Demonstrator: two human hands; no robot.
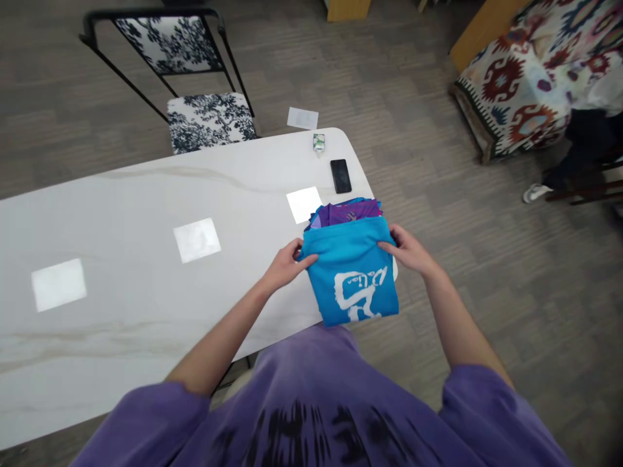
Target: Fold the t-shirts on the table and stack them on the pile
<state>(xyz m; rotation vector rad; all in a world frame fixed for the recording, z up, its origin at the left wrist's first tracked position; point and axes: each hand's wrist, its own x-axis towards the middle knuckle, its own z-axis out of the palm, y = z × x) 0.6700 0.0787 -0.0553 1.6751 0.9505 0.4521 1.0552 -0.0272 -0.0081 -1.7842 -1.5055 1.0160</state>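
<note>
A folded blue T-shirt (316, 285) with white lettering and a white drawing hangs or lies at the right end of the table. My left hand (288, 264) pinches its upper left edge, thumb on top of the cloth and fingers behind. On the opposite edge my right hand (407, 249) grips the cloth in the same way. Just beyond its top edge, purple and blue folded clothes (335, 215) stick out from beneath. The part of this pile under the T-shirt is hidden.
A black phone (341, 176) and a small patterned packet (318, 143) lie on the white marbled table (121, 214). Behind it stands a patterned chair (209, 120). At far right, a person's leg (579, 149) shows beside a seat with a patterned cover (516, 84).
</note>
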